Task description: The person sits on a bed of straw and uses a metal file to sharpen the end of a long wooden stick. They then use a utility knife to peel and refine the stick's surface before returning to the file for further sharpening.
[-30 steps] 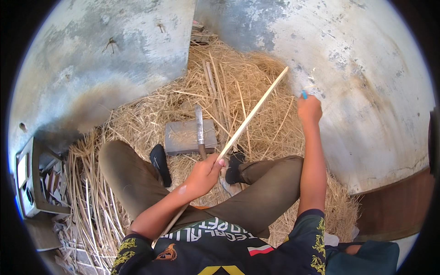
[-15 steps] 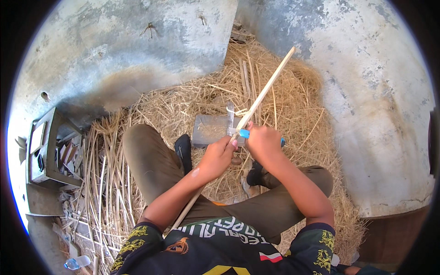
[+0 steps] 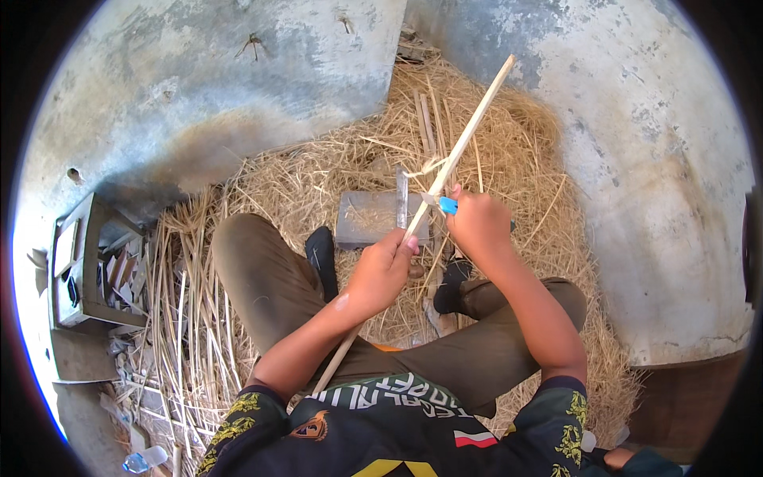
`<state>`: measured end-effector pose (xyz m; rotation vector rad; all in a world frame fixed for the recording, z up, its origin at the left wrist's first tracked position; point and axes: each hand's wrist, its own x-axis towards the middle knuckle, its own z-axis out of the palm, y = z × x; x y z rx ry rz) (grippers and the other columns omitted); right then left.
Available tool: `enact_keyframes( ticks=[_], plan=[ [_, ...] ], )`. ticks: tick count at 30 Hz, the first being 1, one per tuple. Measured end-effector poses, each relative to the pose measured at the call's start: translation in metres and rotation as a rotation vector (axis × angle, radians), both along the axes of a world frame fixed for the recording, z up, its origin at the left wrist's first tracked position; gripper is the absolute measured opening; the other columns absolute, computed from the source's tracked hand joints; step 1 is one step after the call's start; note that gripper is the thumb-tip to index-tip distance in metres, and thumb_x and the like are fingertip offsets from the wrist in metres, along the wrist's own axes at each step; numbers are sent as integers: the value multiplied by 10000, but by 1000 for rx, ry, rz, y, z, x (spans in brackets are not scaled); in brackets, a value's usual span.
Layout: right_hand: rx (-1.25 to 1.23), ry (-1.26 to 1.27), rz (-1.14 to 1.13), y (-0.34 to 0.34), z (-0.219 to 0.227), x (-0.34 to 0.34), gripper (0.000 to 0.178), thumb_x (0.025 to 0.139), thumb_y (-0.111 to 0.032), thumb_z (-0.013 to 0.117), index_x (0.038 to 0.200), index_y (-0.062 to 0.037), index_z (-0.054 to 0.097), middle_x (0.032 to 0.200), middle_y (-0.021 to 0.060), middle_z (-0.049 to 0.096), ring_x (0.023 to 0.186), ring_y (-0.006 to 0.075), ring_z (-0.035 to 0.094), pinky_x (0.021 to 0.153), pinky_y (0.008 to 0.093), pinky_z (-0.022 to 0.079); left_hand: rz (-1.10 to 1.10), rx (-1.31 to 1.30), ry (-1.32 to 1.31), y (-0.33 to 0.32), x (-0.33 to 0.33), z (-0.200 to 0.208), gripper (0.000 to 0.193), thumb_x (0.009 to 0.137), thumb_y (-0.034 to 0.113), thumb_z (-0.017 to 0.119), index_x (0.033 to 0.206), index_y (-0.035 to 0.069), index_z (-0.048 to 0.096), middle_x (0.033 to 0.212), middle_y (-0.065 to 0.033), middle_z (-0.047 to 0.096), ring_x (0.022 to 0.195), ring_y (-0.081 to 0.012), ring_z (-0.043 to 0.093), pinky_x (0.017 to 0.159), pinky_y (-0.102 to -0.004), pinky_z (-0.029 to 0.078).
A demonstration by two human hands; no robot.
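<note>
A long pale stick (image 3: 474, 127), like split bamboo, slants from beside my waist up to the far right. My left hand (image 3: 381, 269) is closed round its middle. My right hand (image 3: 481, 226) grips a blue-handled knife (image 3: 448, 206), its short blade against the stick just beyond the left hand. A thin curled shaving (image 3: 427, 168) hangs off the stick ahead of the blade. Beneath the hands lies a grey block (image 3: 355, 219), with an upright-looking flat metal blade (image 3: 402, 199) against it.
Dry shavings (image 3: 517, 159) cover the floor between my legs and the stained walls (image 3: 652, 159). Long strips (image 3: 179, 334) lie at the left, beside an open wooden box (image 3: 91, 290) of scraps. A clear plastic bottle (image 3: 145, 459) rests at the lower left.
My right hand has slid the knife away from the left hand, up along the stick. The stick's far tip sits a little higher; the left hand stays closed round it.
</note>
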<state>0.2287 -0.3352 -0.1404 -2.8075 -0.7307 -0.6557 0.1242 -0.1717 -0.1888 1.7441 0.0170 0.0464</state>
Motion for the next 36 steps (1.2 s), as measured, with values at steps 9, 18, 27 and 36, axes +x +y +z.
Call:
enact_keyframes(
  ticks=[9,18,27,36],
  plan=[
    [-84,-18,-118,-7,-3,28,407,1013,-214,496,679,-69,677,548,140,628,486,315,649,468,438,502,14,135,16,-4,-7,9,274,1082,253,485,980,14,571,657,-67,527,597,-128,498,574,-327,430],
    [-112,-76,-380,-56,31,78,478,1073,-218,391,732,-76,695,605,115,655,523,301,654,503,432,516,-119,145,38,-24,-22,18,247,1074,258,476,1022,28,549,672,-229,590,635,-437,628,580,-478,456],
    [-42,-21,-787,-136,52,118,260,994,-198,545,912,-54,746,902,151,748,853,309,755,674,431,590,-218,265,-87,-39,-36,4,253,1075,246,490,1006,18,576,647,-140,550,558,-245,559,564,-384,444],
    [455,17,-1202,-294,32,96,303,898,-298,634,996,-31,739,992,206,743,961,418,714,817,484,565,-408,102,76,-44,-46,-46,301,1072,325,492,984,50,579,664,-43,541,538,-155,524,506,-343,411]
  ],
)
